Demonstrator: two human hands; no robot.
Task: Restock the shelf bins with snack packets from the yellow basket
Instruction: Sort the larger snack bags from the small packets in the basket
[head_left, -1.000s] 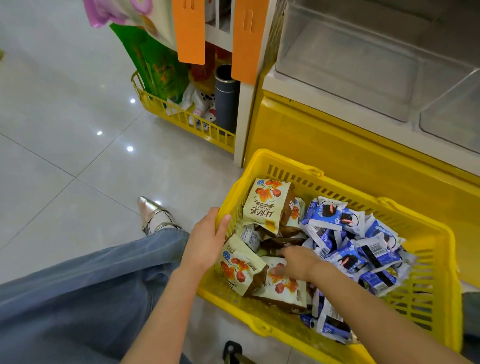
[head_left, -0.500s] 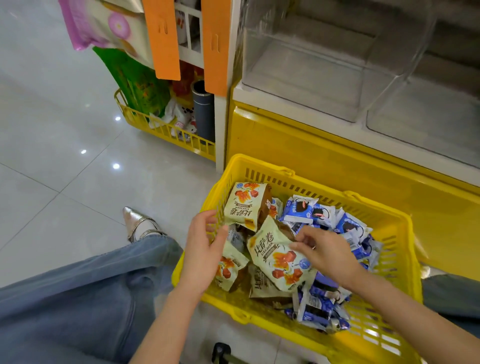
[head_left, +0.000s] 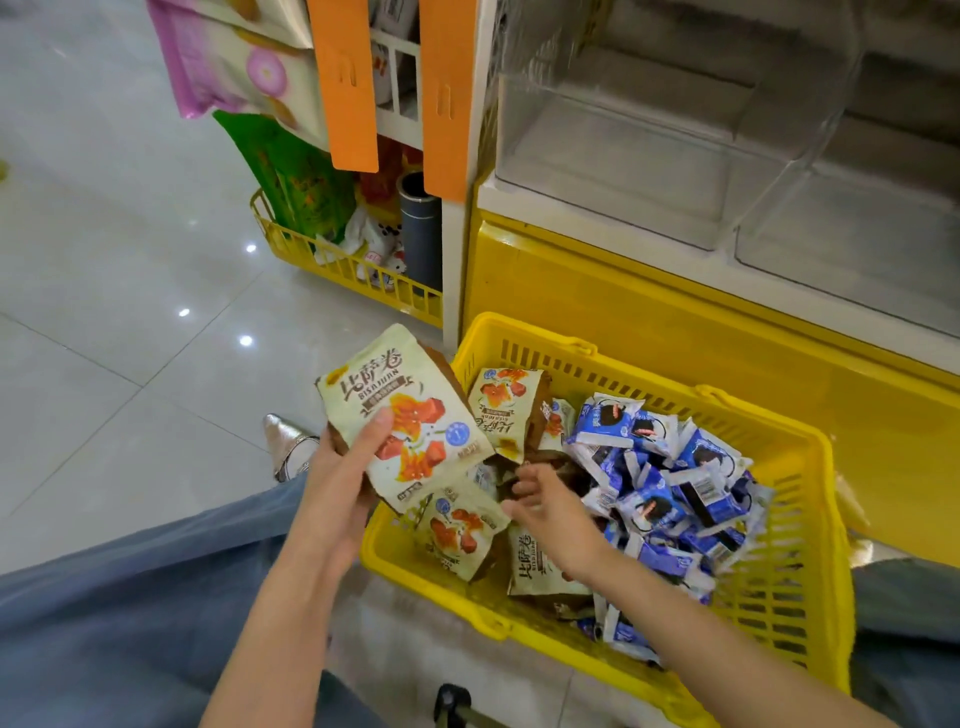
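Glossy cream packet (head_left: 402, 415) in left hand (head_left: 340, 480), slotted yellow plastic basket (head_left: 795, 566)

Head view, downward over yellow basket (head_left: 795, 519)

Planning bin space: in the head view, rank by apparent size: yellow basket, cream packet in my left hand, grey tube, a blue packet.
1. Yellow basket
2. Cream packet, nearer the camera, so flattered
3. Grey tube and blue packet look alike; unranked
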